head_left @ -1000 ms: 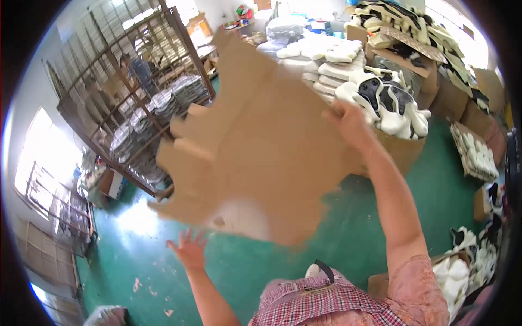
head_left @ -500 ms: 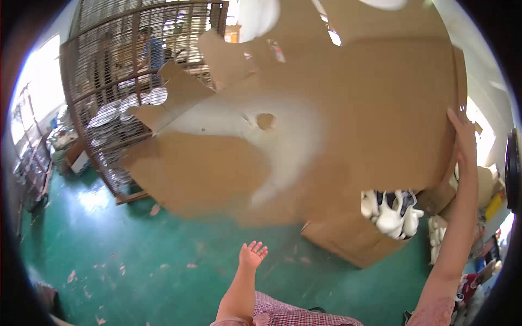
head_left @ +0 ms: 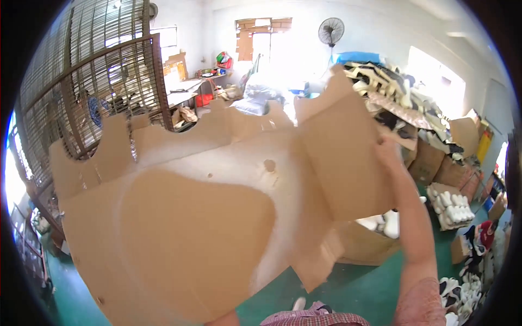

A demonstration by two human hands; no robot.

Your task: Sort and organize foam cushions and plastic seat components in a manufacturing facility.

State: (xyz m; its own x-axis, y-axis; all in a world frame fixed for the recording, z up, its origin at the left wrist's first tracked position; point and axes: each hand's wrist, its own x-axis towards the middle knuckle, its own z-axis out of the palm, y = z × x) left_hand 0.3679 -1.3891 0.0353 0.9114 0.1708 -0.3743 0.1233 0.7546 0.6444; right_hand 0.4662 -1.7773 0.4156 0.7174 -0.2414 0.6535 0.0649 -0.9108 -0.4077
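The right arm [head_left: 416, 239] is bare to a short pinkish patterned sleeve [head_left: 416, 304]. Near the lower edge — a red-and-white checked garment [head_left: 315, 317].

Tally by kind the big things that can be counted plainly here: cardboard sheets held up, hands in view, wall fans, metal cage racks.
Flattened cardboard sheet: 1
Hand in view, the right hand with its grip on the sheet's edge: 1 (the left hand is hidden behind the sheet)
Wall fan: 1
Metal cage rack: 1
Total: 4
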